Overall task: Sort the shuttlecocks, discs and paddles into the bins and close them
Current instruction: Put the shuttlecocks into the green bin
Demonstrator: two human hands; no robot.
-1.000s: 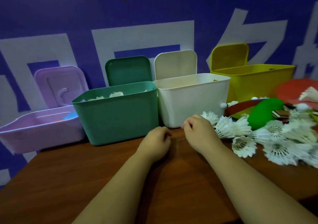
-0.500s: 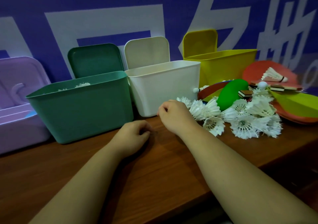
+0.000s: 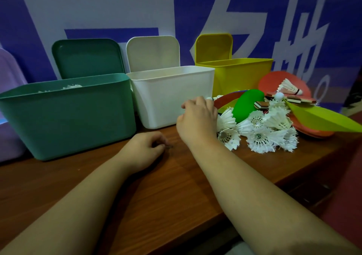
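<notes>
Several white feather shuttlecocks (image 3: 258, 135) lie heaped on the wooden table right of centre. Behind them are a green paddle (image 3: 246, 104), red paddles (image 3: 274, 80) and a yellow-green disc (image 3: 321, 119). My right hand (image 3: 197, 117) hovers at the heap's left edge, in front of the white bin (image 3: 172, 102). Its fingers are curled beside a shuttlecock's cork tip (image 3: 209, 98), and I see nothing held. My left hand (image 3: 143, 151) rests on the table as a fist, holding nothing. The green bin (image 3: 68, 117) has shuttlecocks (image 3: 70, 87) inside.
Four bins stand in a row against the blue wall, all with lids up: purple bin (image 3: 9, 137) at the far left, then green, white and yellow bin (image 3: 241, 74). One shuttlecock (image 3: 288, 87) lies on the red paddles. The table edge (image 3: 293, 178) runs diagonally at right.
The view has swung right and closer. My right hand has risen off the table and moved right to the edge of the shuttlecock heap. My left hand stays resting in place.
</notes>
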